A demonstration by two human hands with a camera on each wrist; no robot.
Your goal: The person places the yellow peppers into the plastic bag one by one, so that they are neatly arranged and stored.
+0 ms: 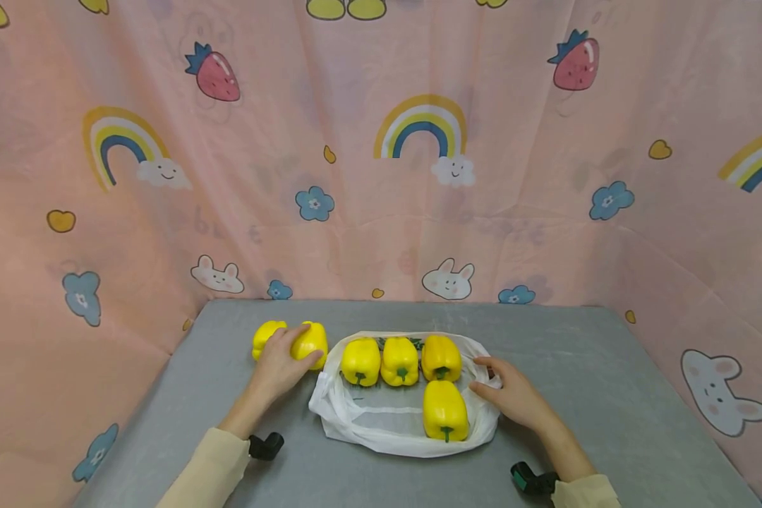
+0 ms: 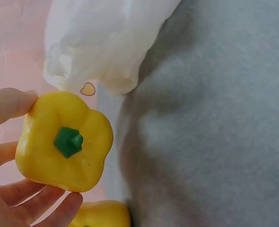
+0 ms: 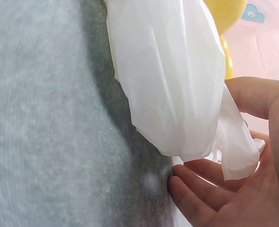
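Observation:
My left hand (image 1: 281,365) holds a yellow bell pepper (image 1: 309,344) left of the bag, thumb and fingers around its sides; its green stem (image 2: 69,142) faces the left wrist camera. A second yellow pepper (image 1: 268,337) lies just left of it, partly behind the hand. A white plastic bag (image 1: 390,442) lies spread with its mouth upward. In it are three yellow peppers in a back row, the middle one (image 1: 399,361) among them, and one pepper (image 1: 445,409) at front right. My right hand (image 1: 513,395) touches the bag's right rim, fingers extended, with a bag flap (image 3: 238,151) between thumb and fingers.
A grey tabletop (image 1: 584,367) carries everything. A pink printed curtain (image 1: 368,254) closes off the back and both sides. Black wrist mounts (image 1: 266,446) sit on both forearms, near the cream sleeves. Dark green marks show behind the back row of peppers.

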